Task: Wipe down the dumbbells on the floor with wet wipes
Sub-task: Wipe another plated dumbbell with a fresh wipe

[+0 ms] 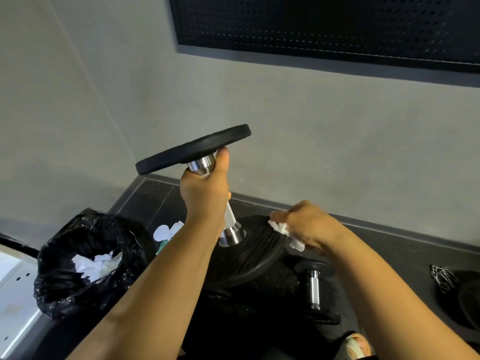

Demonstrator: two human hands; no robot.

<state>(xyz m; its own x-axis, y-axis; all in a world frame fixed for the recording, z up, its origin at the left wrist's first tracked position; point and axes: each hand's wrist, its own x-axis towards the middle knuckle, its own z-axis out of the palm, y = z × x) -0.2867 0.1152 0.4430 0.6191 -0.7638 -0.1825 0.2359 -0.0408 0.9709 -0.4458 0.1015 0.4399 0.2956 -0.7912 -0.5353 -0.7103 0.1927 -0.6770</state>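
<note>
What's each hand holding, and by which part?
The left hand grips the dumbbell by its metal handle, just under the upper plate. The right hand holds a crumpled wet wipe against the lower plate.

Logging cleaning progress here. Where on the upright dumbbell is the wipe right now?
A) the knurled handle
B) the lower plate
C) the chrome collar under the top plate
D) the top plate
B: the right hand holds the wipe against the lower plate at its far edge, while the left hand grips the handle.
</note>
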